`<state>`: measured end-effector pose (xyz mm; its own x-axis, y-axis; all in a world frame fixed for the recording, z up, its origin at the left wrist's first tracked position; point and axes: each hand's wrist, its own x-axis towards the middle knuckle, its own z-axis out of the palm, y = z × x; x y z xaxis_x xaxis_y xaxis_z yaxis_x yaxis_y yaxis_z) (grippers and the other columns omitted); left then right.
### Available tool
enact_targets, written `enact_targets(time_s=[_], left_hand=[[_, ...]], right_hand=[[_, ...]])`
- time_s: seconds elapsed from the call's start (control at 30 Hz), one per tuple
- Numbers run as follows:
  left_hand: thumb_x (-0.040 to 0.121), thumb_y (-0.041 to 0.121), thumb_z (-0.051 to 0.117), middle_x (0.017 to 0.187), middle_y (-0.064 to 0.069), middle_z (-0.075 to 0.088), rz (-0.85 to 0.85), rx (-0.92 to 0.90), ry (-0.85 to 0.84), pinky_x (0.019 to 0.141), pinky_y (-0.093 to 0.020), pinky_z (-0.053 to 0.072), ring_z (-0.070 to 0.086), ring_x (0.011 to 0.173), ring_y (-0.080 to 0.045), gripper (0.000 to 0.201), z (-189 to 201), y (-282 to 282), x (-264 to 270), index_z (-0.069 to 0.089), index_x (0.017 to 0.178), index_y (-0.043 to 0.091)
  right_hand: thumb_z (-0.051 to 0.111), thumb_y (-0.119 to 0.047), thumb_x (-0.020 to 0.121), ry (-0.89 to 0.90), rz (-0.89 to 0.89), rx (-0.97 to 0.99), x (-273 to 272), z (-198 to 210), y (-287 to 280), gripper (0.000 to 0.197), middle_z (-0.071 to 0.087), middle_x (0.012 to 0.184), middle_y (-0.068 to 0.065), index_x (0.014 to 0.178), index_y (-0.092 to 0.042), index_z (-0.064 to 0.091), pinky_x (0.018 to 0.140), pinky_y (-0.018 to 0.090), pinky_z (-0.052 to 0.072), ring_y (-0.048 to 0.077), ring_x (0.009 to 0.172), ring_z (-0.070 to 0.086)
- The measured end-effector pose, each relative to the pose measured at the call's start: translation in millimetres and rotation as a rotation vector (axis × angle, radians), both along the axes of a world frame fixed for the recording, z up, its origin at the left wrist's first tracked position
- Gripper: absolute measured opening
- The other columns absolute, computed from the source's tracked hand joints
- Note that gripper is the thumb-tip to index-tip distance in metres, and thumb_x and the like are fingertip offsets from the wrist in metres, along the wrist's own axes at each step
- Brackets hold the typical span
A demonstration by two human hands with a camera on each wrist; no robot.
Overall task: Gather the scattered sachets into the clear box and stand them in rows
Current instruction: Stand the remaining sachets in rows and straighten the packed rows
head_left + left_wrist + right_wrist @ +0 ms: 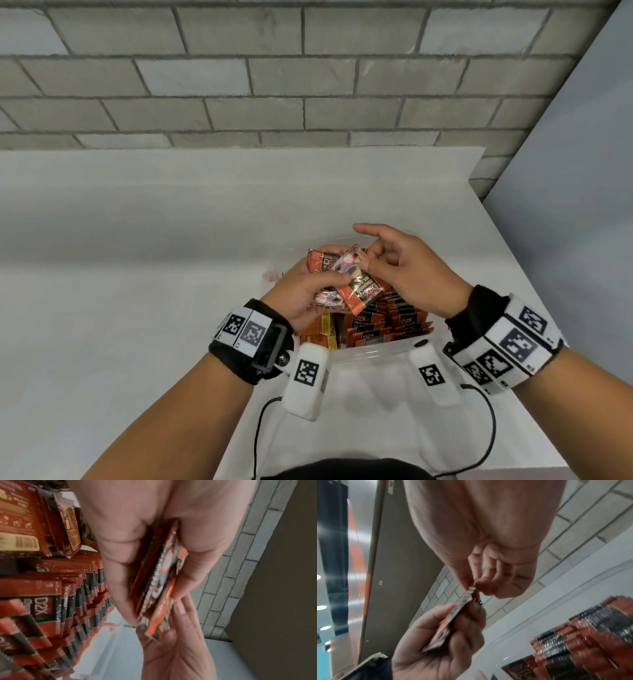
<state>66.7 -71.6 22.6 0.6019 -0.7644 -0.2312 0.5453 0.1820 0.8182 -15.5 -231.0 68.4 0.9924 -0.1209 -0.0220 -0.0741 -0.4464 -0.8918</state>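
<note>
sachets (pixel 346 281) | long axis slanted | left hand (pixel 301 294) grip clasps | right hand (pixel 407 270) grip pinches end

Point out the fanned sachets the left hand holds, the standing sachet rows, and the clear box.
Handful of orange foil sachets (pixel 356 289), head view: top sachet's face.
Standing orange-black sachet rows (pixel 394 323), head view: top edges.
Clear plastic box (pixel 373 351), head view: near rim.

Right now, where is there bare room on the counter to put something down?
The white counter is bare left of the clear box, back to the brick wall. Both hands and standing sachets crowd the box.
</note>
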Motion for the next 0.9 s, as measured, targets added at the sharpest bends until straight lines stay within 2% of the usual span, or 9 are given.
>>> enact_targets(time_s=[0.1, 0.23, 0.3, 0.4, 0.53, 0.6, 0.7, 0.8, 0.9], left_hand=[[0.073, -0.001, 0.067, 0.103, -0.011, 0.069, 0.125, -0.049, 0.034, 0.075, -0.043, 0.057, 0.069, 0.09, -0.026, 0.045, 1.2, -3.6, -2.0, 0.059, 0.114, 0.014], [0.074, 0.002, 0.066, 0.114, -0.017, 0.065, 0.195, -0.058, 0.046, 0.086, -0.045, 0.053, 0.064, 0.1, -0.03, 0.056, 0.4, -6.8, 0.2, 0.051, 0.127, 0.01], [0.077, 0.004, 0.066, 0.108, -0.019, 0.066, 0.156, -0.033, 0.021, 0.082, -0.043, 0.056, 0.067, 0.092, -0.027, 0.057, 1.9, -8.9, -0.9, 0.048, 0.131, 0.004], [0.08, 0.007, 0.064, 0.093, -0.014, 0.07, 0.111, -0.023, 0.017, 0.071, -0.038, 0.059, 0.069, 0.073, -0.021, 0.048, 5.5, -9.7, -2.2, 0.052, 0.127, 0.0], [0.079, 0.008, 0.065, 0.093, -0.017, 0.068, 0.096, -0.023, 0.005, 0.067, -0.037, 0.059, 0.067, 0.07, -0.023, 0.039, 1.6, -4.6, -3.7, 0.058, 0.117, 0.005], [0.078, 0.019, 0.067, 0.094, -0.016, 0.065, 0.131, -0.051, 0.048, 0.066, -0.037, 0.055, 0.063, 0.074, -0.025, 0.029, -0.2, 1.0, -0.8, 0.064, 0.105, 0.012], [0.08, 0.025, 0.063, 0.083, -0.01, 0.061, 0.233, -0.068, 0.127, 0.062, -0.032, 0.05, 0.058, 0.067, -0.022, 0.017, -2.7, 10.0, 6.9, 0.062, 0.095, 0.015], [0.076, 0.025, 0.066, 0.079, -0.009, 0.061, 0.291, -0.052, 0.145, 0.062, -0.032, 0.049, 0.058, 0.065, -0.022, 0.025, -5.0, 14.3, 12.1, 0.06, 0.099, 0.016], [0.073, 0.025, 0.067, 0.079, -0.009, 0.063, 0.296, -0.049, 0.148, 0.064, -0.033, 0.049, 0.058, 0.066, -0.022, 0.032, -5.9, 15.4, 12.2, 0.06, 0.102, 0.016]], right_hand=[[0.063, -0.025, 0.09, 0.057, -0.178, 0.094, -1.4, -1.2, 2.0, 0.039, 0.063, 0.088, 0.004, 0.126, -0.021, 0.048, 0.07, 0.033, 0.054, 0.017, 0.073, 0.063], [0.064, -0.019, 0.089, 0.112, -0.189, 0.075, -1.8, -2.4, 2.0, 0.014, 0.066, 0.078, 0.002, 0.1, -0.014, 0.057, 0.066, 0.034, 0.051, 0.012, 0.066, 0.061], [0.062, -0.014, 0.091, 0.071, -0.22, 0.116, 1.6, -0.1, -0.5, 0.005, 0.066, 0.072, -0.001, 0.093, -0.015, 0.058, 0.066, 0.034, 0.051, 0.013, 0.066, 0.061], [0.058, -0.01, 0.093, 0.038, -0.271, 0.219, 5.6, 4.3, -3.5, 0.01, 0.064, 0.073, 0.0, 0.099, -0.017, 0.06, 0.062, 0.028, 0.05, 0.013, 0.066, 0.059], [0.052, -0.011, 0.096, 0.062, -0.22, 0.209, 2.6, 7.1, -7.1, 0.017, 0.062, 0.082, 0.002, 0.101, -0.023, 0.063, 0.059, 0.023, 0.05, 0.01, 0.07, 0.057], [0.05, -0.013, 0.097, 0.087, -0.178, 0.12, -1.9, 12.3, -12.1, 0.014, 0.065, 0.085, -0.002, 0.094, -0.018, 0.063, 0.061, 0.02, 0.048, 0.008, 0.071, 0.056], [0.051, -0.015, 0.097, 0.155, -0.013, -0.187, -11.9, 19.1, -15.6, 0.015, 0.064, 0.084, -0.002, 0.087, -0.013, 0.062, 0.056, 0.01, 0.043, -0.001, 0.062, 0.055], [0.052, -0.018, 0.097, 0.149, 0.171, -0.532, -23.0, 13.7, -11.2, 0.014, 0.059, 0.078, -0.009, 0.084, -0.02, 0.059, 0.064, 0.018, 0.043, 0.002, 0.064, 0.053], [0.051, -0.02, 0.097, 0.171, 0.263, -0.655, -29.5, -0.4, -7.8, 0.014, 0.053, 0.077, -0.014, 0.084, -0.025, 0.055, 0.076, 0.025, 0.038, 0.001, 0.072, 0.049]])
